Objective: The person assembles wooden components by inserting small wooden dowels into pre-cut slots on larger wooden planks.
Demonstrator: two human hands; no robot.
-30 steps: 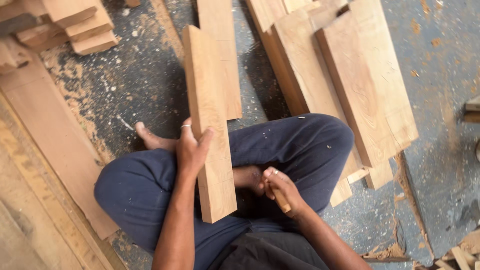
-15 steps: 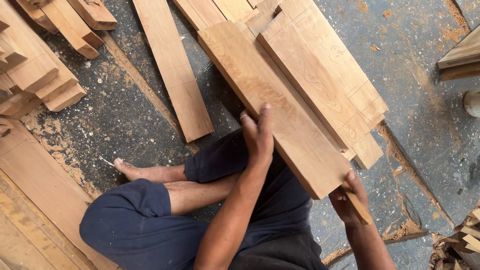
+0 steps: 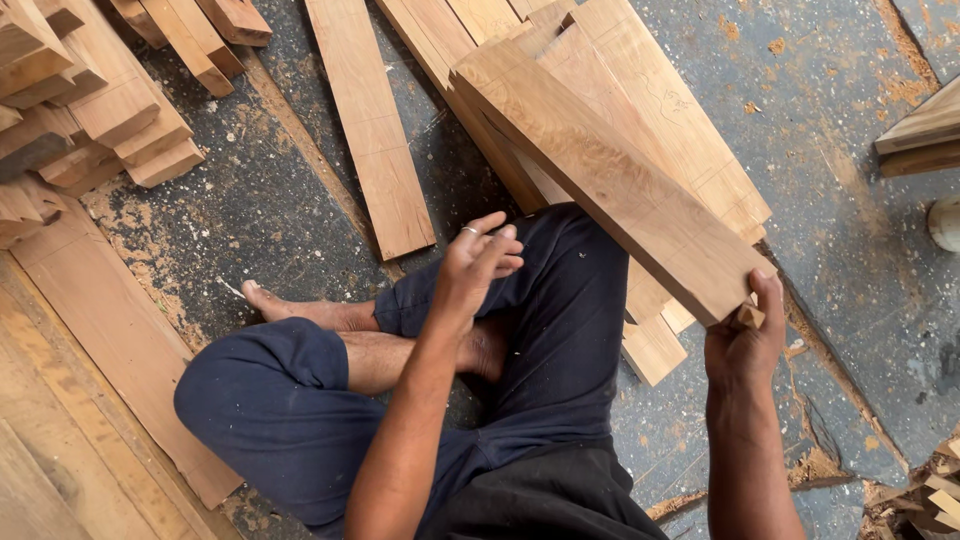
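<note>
I sit cross-legged on a concrete floor in dark blue trousers. My right hand (image 3: pixel 745 345) grips the near end of a long light-brown wooden plank (image 3: pixel 610 180), which slants up and away to the left over a pile of similar boards (image 3: pixel 660 110). A small wooden object shows between that hand's fingers and the plank's end. My left hand (image 3: pixel 475 262) hovers above my knee with fingers loosely apart, a ring on one finger, holding nothing. It is clear of the plank.
A single board (image 3: pixel 370 130) lies flat on the floor ahead of my feet. Short wooden blocks (image 3: pixel 90 110) are stacked at the upper left. Wide planks (image 3: pixel 100 330) lie along the left. Sawdust and scraps litter the floor; more wood pieces (image 3: pixel 925 125) sit at the right edge.
The plank went from lying over my lap under the left hand to the board pile on the right. My left hand let go; my right hand now holds its near end.
</note>
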